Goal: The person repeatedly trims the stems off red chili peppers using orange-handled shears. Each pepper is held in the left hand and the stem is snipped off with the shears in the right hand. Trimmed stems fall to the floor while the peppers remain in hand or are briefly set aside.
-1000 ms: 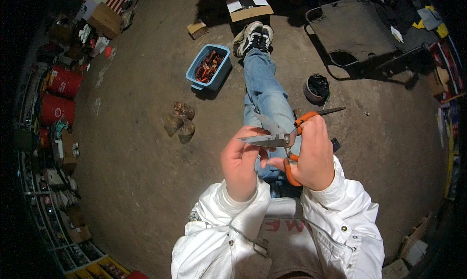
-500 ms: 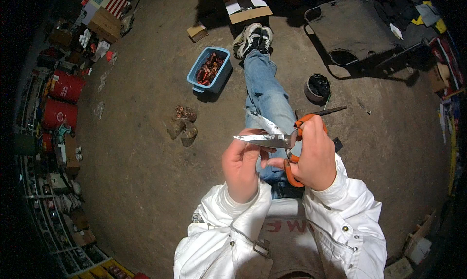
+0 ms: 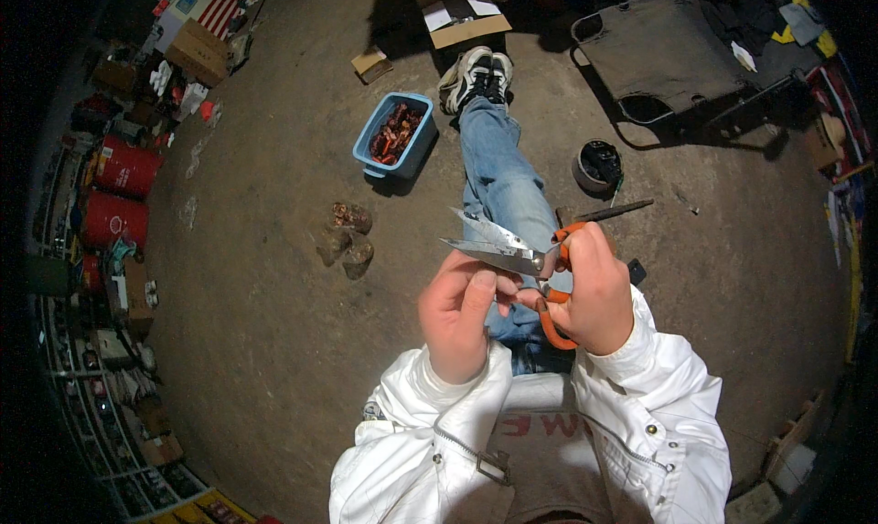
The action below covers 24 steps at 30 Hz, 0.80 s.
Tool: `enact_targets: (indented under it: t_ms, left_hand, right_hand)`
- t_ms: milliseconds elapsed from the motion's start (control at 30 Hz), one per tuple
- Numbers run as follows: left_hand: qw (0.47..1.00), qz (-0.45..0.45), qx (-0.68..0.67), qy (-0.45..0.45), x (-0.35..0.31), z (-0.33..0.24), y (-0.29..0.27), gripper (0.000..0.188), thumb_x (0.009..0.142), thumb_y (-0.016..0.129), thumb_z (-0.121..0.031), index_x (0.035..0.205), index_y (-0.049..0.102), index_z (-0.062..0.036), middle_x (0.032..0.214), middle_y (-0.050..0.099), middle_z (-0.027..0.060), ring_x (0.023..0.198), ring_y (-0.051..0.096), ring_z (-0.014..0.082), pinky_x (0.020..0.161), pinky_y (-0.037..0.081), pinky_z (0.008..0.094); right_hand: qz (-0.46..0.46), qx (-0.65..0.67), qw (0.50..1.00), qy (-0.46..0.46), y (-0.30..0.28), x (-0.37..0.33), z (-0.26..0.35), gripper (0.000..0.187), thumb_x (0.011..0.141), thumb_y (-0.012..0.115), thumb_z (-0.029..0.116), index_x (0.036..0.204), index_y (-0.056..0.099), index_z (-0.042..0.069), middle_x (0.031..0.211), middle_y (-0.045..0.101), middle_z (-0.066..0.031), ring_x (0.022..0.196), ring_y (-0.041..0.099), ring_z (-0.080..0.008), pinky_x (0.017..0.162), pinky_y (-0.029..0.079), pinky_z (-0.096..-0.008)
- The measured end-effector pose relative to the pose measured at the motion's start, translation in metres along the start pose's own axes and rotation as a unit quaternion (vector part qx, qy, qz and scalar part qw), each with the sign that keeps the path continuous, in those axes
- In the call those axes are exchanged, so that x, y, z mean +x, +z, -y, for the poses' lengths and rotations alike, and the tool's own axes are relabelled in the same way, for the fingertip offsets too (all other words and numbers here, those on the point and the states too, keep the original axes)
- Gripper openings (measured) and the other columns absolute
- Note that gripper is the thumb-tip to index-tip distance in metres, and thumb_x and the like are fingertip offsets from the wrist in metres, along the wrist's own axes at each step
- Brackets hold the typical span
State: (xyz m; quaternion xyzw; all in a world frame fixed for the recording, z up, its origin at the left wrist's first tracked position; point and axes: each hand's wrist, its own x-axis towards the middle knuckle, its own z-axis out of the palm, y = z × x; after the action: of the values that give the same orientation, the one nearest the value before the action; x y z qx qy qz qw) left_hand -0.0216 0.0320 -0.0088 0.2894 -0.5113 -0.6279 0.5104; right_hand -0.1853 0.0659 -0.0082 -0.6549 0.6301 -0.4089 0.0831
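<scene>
A pair of scissors (image 3: 501, 248) with orange handles and scuffed metal blades is gripped in my right hand (image 3: 593, 291), fingers wrapped through the loops. Its blades stand apart and point left above my lap. Just below the blades, my left hand (image 3: 457, 306) is curled, thumb pressed toward the fingers. Anything pinched there is too small or hidden to make out. My left fingertips are close to the right thumb, under the scissors' pivot. Beneath both hands lie my legs in blue jeans (image 3: 512, 181).
Ahead on the left stands a blue plastic tub (image 3: 373, 126) of reddish-brown pieces. Several filled clear bags (image 3: 352, 236) lie nearer. To the right are a dark bucket (image 3: 599, 169), a rod (image 3: 615, 209) and a folding chair (image 3: 668, 62). An open cardboard box (image 3: 471, 32) sits beyond my shoes.
The scissors' lower blade has swung up, so the gap between the blades is narrower. My left thumb now points up more, near the lower blade. The right hand has barely moved.
</scene>
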Motion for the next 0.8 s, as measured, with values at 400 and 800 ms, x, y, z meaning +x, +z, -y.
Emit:
enact_targets:
  t_ms: [400, 800]
  left_hand:
    - [0.999, 0.018, 0.001, 0.038, 0.005, 0.002, -0.001, 0.018, 0.095, 0.054, -0.01, 0.102, 0.059, 0.0057, 0.103, 0.057, 0.0116, 0.081, 0.058, 0.0132, 0.07, 0.045, 0.0258]
    - [0.996, 0.022, -0.08, 0.014, 0.003, 0.003, 0.0, 0.014, 0.095, 0.053, -0.009, 0.095, 0.057, 0.0041, 0.103, 0.055, 0.0114, 0.079, 0.055, 0.0141, 0.07, 0.043, 0.0261]
  right_hand:
    - [0.032, -0.019, 0.999, -0.011, -0.013, 0.008, 0.005, 0.079, 0.053, 0.087, 0.053, 0.095, 0.047, -0.002, 0.087, 0.047, -0.0144, 0.069, 0.053, -0.0329, 0.059, 0.046, -0.0377]
    - [0.129, 0.12, 0.984, 0.025, -0.02, 0.009, 0.006, 0.064, 0.064, 0.085, 0.042, 0.098, 0.05, 0.001, 0.097, 0.053, -0.0173, 0.081, 0.06, -0.0404, 0.065, 0.048, -0.0445]
